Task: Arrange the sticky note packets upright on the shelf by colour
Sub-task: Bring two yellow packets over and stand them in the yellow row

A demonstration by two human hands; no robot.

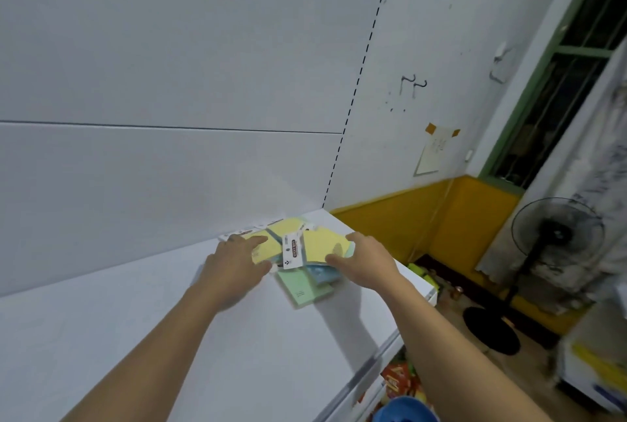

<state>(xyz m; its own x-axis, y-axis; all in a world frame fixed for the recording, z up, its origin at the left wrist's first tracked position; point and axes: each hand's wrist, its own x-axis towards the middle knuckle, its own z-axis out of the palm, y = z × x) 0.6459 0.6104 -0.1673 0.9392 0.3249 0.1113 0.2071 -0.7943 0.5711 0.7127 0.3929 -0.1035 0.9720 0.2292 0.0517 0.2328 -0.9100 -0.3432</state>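
A loose pile of sticky note packets lies flat at the far right end of the white shelf (135, 336). Yellow packets (288, 230) are on top, a green packet (300, 287) and a blue packet (320, 274) stick out underneath. One yellow packet (320, 243) with a white header card is pinched at its right edge by my right hand (364, 260). My left hand (234, 263) lies on the pile's left side, its fingers on another yellow packet (266, 248). None of the packets stands upright.
The shelf's white back panel (169, 82) rises behind the pile. The shelf's right end and front edge (383, 350) drop off to lower shelves with snack packets. A black standing fan (549, 238) and a yellow-and-white wall are to the right.
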